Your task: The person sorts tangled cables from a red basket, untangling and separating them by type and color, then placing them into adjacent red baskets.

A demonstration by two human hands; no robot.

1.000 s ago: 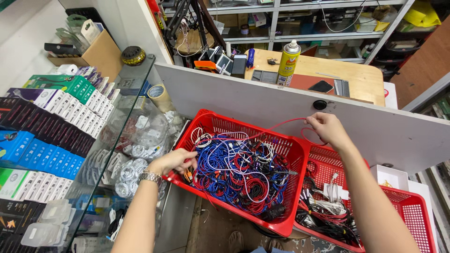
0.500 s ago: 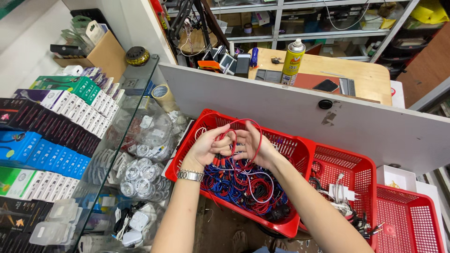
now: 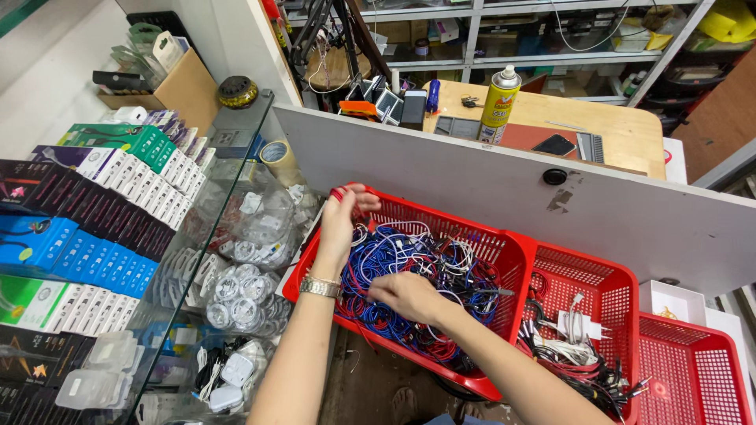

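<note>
Fingers of left hand (image 3: 340,224) now pinch a red cable (image 3: 344,192) at the red basket (image 3: 504,250) rim, while right hand (image 3: 403,295), split from it since half a second ago, digs loosely curled into the blue cables (image 3: 394,260).

Rows of small boxed packages (image 3: 94,228) stand upright on the glass counter at the left: green ones (image 3: 126,140) farthest, then white-and-purple ones (image 3: 79,161), black ones (image 3: 47,197), blue ones (image 3: 55,252), and a green-and-white box (image 3: 24,303) nearest. Clear plastic blister packs (image 3: 94,378) lie at the near left corner. Under the glass sit round clear bags of white cable (image 3: 236,291). On the far wooden desk stands a yellow spray can (image 3: 498,106) with a label, and a dark phone (image 3: 556,145) lies screen-up to its right.
</note>
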